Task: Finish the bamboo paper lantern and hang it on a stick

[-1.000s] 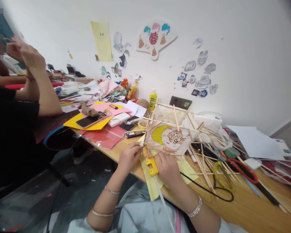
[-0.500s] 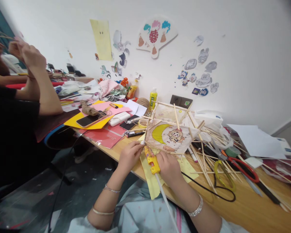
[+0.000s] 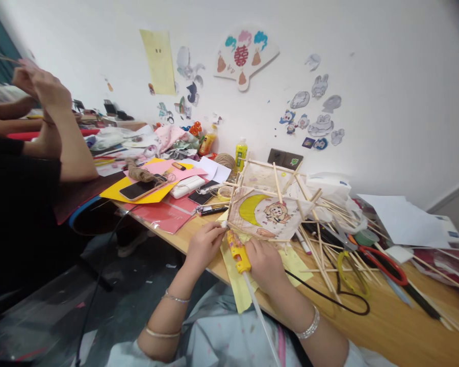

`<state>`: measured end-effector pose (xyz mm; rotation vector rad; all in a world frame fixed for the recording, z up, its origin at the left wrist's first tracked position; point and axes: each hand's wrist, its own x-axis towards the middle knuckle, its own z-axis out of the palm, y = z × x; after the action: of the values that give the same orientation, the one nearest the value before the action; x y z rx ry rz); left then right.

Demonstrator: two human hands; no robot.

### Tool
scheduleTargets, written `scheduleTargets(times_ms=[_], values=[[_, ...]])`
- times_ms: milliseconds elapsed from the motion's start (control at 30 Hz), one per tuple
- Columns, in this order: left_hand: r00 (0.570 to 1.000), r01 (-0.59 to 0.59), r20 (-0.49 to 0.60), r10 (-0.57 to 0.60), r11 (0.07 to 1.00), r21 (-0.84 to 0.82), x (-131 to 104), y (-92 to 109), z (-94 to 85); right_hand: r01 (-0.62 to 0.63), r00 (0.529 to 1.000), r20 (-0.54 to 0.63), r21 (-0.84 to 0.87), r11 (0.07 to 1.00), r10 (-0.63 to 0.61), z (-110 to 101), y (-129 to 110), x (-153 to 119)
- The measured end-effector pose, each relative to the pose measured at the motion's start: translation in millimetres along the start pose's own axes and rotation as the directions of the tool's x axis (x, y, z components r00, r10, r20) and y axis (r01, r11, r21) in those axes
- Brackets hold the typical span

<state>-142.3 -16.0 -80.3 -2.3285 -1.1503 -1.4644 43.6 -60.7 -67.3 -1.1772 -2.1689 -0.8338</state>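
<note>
My right hand (image 3: pixel 265 262) is closed around a yellow glue gun (image 3: pixel 237 251), with a long clear glue stick (image 3: pixel 258 311) coming out of its rear toward my lap. The gun's nozzle points up at the lower left corner of a wooden-stick frame with a paper panel (image 3: pixel 265 214), drawn with a yellow moon and a cartoon figure. Pinched at that same corner are the fingers of my left hand (image 3: pixel 204 244), on a small white piece (image 3: pixel 224 224) too small to name. Yellow paper (image 3: pixel 235 285) lies under the gun.
Red-handled scissors (image 3: pixel 386 265), yellow-handled scissors (image 3: pixel 348 272) and loose sticks (image 3: pixel 327 260) lie to the right, beside a black cable (image 3: pixel 329 297). On the left are a phone (image 3: pixel 137 189), twine (image 3: pixel 139 171) and coloured paper. Another person's raised hands (image 3: pixel 48 86) are at far left.
Both my hands, the glue gun and the stick frame keep almost the same places. The view has shifted very slightly.
</note>
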Motion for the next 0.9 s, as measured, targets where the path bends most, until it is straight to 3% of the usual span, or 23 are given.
scheduleTargets(times_ms=[233,900], values=[[1.000,-0.004,0.012,0.004,1.000,0.004,-1.8,-1.3,0.2,0.050,0.998,-0.026,0.016,0.999,-0.050,-3.4,0.3,0.8],[1.000,0.007,0.011,-0.007,1.000,-0.006,0.5,2.1,-1.2,0.010,1.000,-0.004,-0.022,1.000,-0.010,0.9,-1.6,-0.8]])
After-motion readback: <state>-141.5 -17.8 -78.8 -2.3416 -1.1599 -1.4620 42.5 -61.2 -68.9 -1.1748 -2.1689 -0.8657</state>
